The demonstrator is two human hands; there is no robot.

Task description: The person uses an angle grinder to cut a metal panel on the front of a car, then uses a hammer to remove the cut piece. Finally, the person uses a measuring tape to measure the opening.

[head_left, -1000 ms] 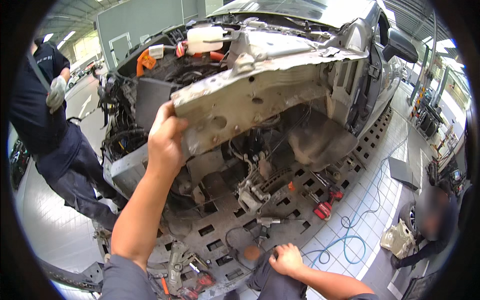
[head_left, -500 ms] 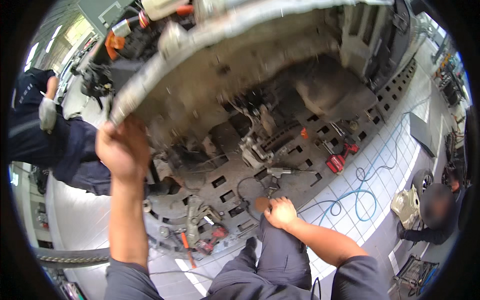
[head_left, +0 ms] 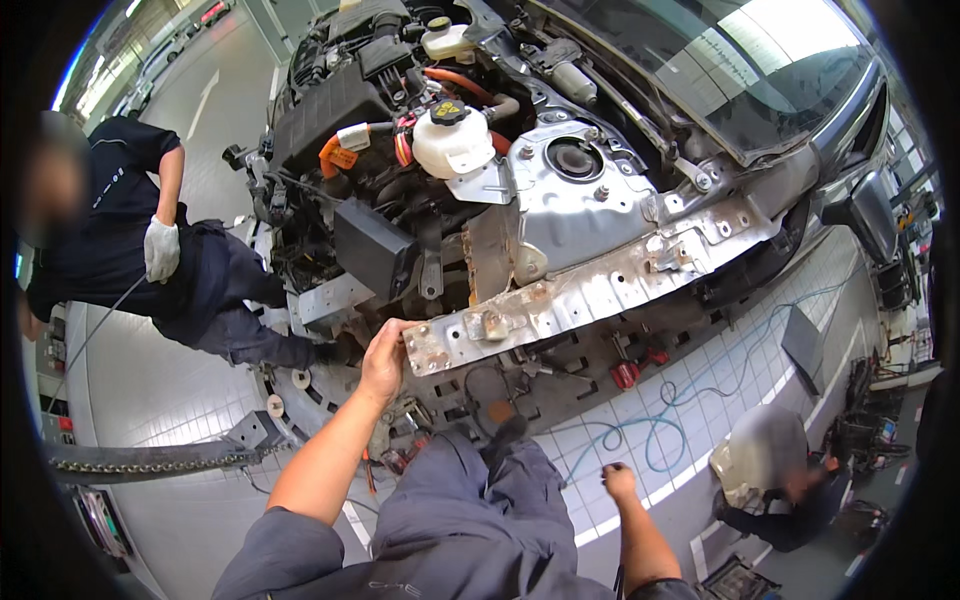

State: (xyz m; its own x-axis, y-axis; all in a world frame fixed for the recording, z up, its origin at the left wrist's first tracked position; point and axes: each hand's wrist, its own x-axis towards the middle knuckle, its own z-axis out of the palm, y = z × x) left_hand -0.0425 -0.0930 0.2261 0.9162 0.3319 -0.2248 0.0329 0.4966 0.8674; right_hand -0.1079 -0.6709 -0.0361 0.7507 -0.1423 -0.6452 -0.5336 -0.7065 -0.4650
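Observation:
My left hand (head_left: 384, 361) grips the free end of a bare metal fender rail (head_left: 590, 302), with fingers over its top edge. The rail is dented and drilled with holes, with rusty patches, and runs along the side of an opened car engine bay. Behind it sit the silver strut tower (head_left: 577, 190) and a white fluid reservoir (head_left: 450, 142) with a black cap. Away from the car, my right hand (head_left: 619, 482) hangs low at my right side, above the tiled floor. Its fingers are curled, and whatever may be in them is too small to make out.
A co-worker (head_left: 130, 230) with a white glove stands at the left by the car's front. Another person (head_left: 790, 490) crouches at the lower right beside a pale part. A blue hose (head_left: 640, 430) loops over the tiles. A red power tool (head_left: 628, 372) lies on the slotted platform.
My view has risen from under the rail to above it, bringing the engine bay into sight. My left hand still holds the rail's end; my right hand has left my knee and swung right.

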